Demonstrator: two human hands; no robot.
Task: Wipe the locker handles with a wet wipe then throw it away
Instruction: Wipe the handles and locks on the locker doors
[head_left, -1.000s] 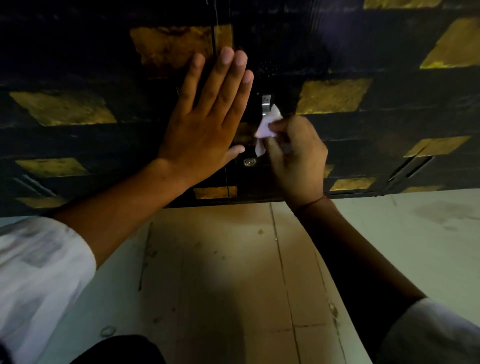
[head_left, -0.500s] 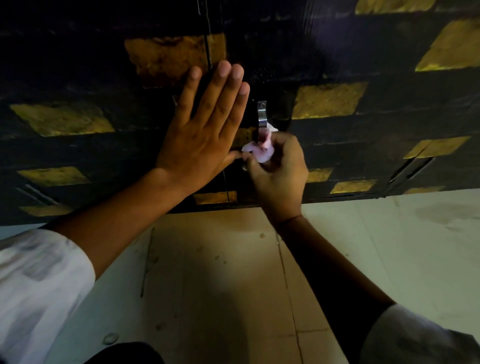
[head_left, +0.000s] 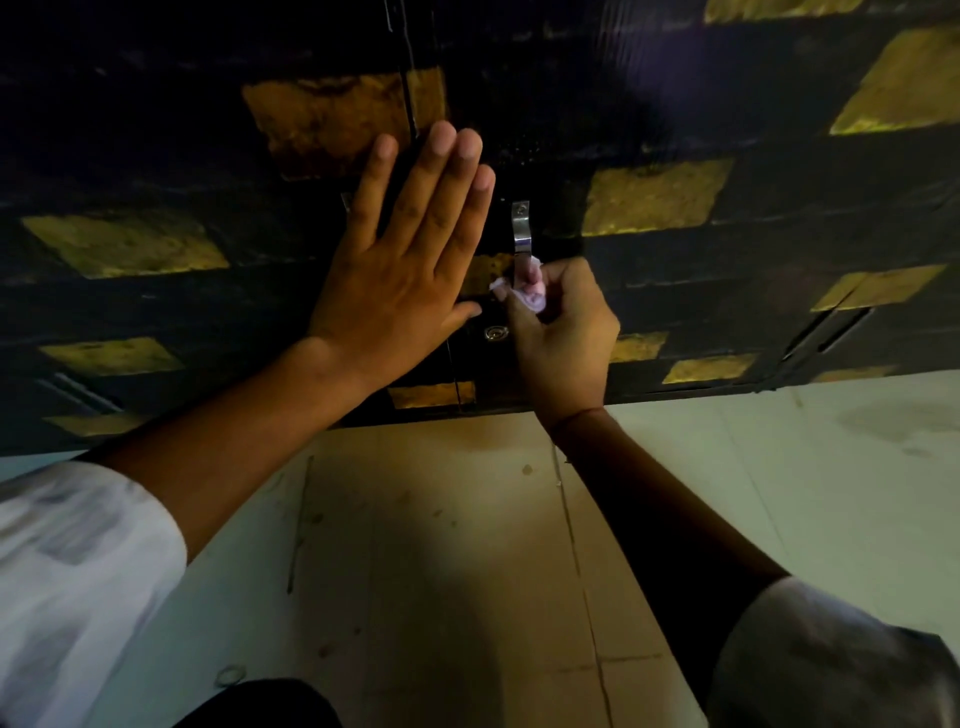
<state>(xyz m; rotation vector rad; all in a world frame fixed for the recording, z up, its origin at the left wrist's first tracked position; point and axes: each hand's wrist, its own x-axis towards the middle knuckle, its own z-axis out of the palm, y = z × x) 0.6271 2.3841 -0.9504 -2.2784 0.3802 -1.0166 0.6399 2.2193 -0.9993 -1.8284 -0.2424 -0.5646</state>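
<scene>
The right hand pinches the wet wipe around the lower end of the metal locker handle. The handle's long axis runs straight up from that grip, so the stroke likely goes upward. The left hand lies flat and open on the locker door just beside it.

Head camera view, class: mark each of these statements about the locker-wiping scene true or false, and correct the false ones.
1. The left hand lies flat with straight fingers against the locker door. True.
2. The right hand pinches a crumpled wet wipe. True.
3. The wipe is at the top end of the metal handle. False: it is at the lower end; the top is bare.
4. A round keyhole sits above the handle. False: it sits below it.
5. The person wears dark sleeves. False: the sleeves are white.
</scene>
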